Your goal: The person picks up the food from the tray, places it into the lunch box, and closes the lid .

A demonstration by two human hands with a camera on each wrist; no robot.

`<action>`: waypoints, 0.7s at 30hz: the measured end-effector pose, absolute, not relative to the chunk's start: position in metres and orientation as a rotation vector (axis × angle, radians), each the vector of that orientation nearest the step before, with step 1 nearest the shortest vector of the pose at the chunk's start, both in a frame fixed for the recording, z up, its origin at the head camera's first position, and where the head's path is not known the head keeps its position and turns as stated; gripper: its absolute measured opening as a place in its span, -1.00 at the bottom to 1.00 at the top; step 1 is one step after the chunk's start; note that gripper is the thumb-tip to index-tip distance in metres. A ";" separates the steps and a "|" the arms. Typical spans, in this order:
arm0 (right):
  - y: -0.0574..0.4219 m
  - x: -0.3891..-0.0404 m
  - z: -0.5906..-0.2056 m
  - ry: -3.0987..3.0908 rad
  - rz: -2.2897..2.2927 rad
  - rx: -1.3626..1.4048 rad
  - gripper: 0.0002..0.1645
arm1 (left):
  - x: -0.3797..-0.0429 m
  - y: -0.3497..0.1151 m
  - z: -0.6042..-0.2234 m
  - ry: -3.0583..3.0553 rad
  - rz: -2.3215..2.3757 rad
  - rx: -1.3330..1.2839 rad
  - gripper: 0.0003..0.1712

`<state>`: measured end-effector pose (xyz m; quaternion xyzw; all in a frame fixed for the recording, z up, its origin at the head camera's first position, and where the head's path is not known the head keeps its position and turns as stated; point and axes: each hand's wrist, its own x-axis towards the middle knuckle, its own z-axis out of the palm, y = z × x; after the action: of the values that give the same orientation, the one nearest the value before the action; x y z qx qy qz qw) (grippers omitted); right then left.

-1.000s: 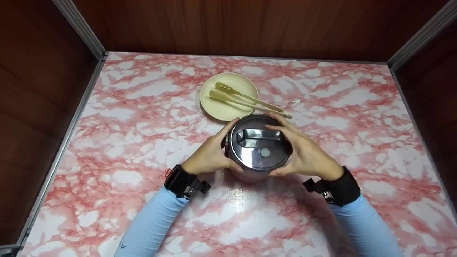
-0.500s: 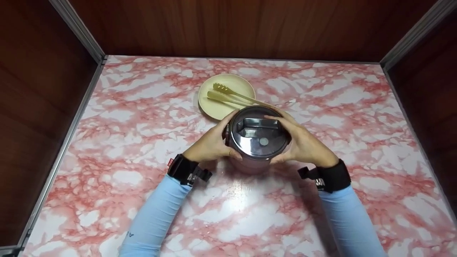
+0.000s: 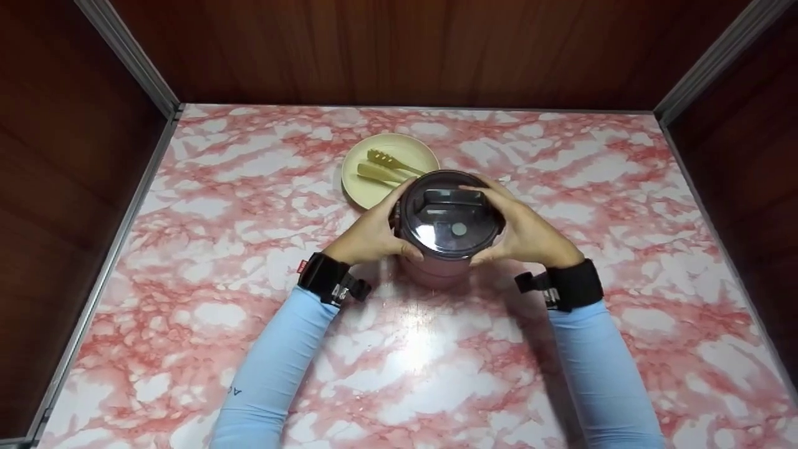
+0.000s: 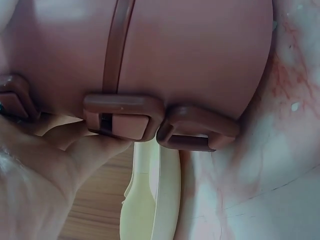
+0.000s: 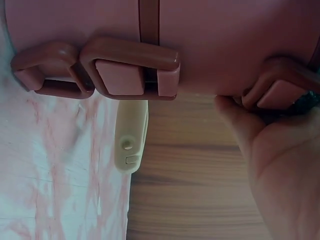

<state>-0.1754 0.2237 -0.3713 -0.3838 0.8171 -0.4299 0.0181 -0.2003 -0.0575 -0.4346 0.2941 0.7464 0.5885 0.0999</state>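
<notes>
In the head view, a round, pink stacked lunch box (image 3: 436,271) stands between both hands. Its dark see-through lid (image 3: 439,234) has a raised carrying handle (image 3: 454,197) on top. My left hand (image 3: 371,234) grips the upper left side, thumb toward the near side. On the right, my right hand (image 3: 530,231) grips the opposite side, one finger reaching over the lid's edge. Both wrist views show the smooth pink body (image 4: 190,55) with reddish-brown clasps (image 5: 135,70) along it. Whether the base touches the table cannot be told.
Behind the lunch box lies a pale yellow plate (image 3: 360,194). Food tongs (image 3: 380,173), one tip slotted, rest on it, their handle end hidden by the box in the head view. Dark wooden panels (image 3: 399,50) border the marbled red-and-white table (image 3: 237,249).
Both hands have moved the lunch box away from the person, toward the plate. It now covers more of the tongs. The view has shifted slightly.
</notes>
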 end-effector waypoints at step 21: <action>0.254 -0.164 -0.396 2.634 -1.415 -0.937 0.23 | -0.191 -0.069 -0.434 2.192 1.742 0.793 0.48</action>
<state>-0.1643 0.2536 -0.3957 -0.2990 0.8406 -0.4516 0.0041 -0.1910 -0.0694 -0.4337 0.2705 0.7484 0.5945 0.1155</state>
